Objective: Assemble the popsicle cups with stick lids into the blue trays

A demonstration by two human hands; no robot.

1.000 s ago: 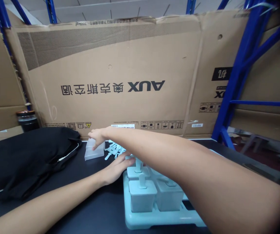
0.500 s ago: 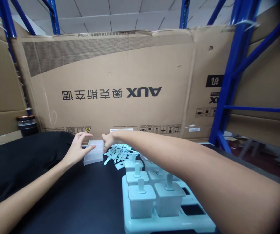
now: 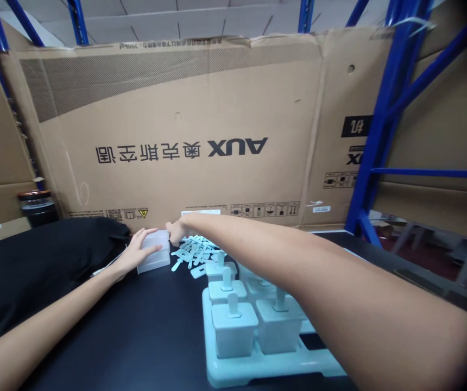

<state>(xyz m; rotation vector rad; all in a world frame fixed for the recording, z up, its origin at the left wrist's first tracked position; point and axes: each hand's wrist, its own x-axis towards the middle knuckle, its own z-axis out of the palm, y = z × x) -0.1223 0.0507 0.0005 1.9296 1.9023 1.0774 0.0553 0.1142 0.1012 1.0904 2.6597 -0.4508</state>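
My left hand [image 3: 136, 253] is at the left side of a stack of translucent plastic boxes [image 3: 158, 259], thumb and fingers spread apart over it. At the stack's far right corner is my right hand [image 3: 176, 231], with its fingers bent inward; what they hold, if anything, is hidden. Just right of the stack lies a loose pile of pale blue flat sticks [image 3: 196, 251]. Under my right forearm stands a pale blue ice-pop mold tray [image 3: 274, 369]. Several lidded molds [image 3: 235, 330] sit upright in it, sticks pointing up, some hidden by my arm.
A large cardboard panel [image 3: 184, 98] rises behind the black tabletop [image 3: 144, 336]. Black cloth [image 3: 54, 266] is heaped at the left, with a dark jar [image 3: 38, 209] behind it. Blue rack posts [image 3: 386, 119] stand at the sides.
My left hand has lowered and come in against the stack's left side. The right hand stays at its far right corner. The whole view has shifted slightly.
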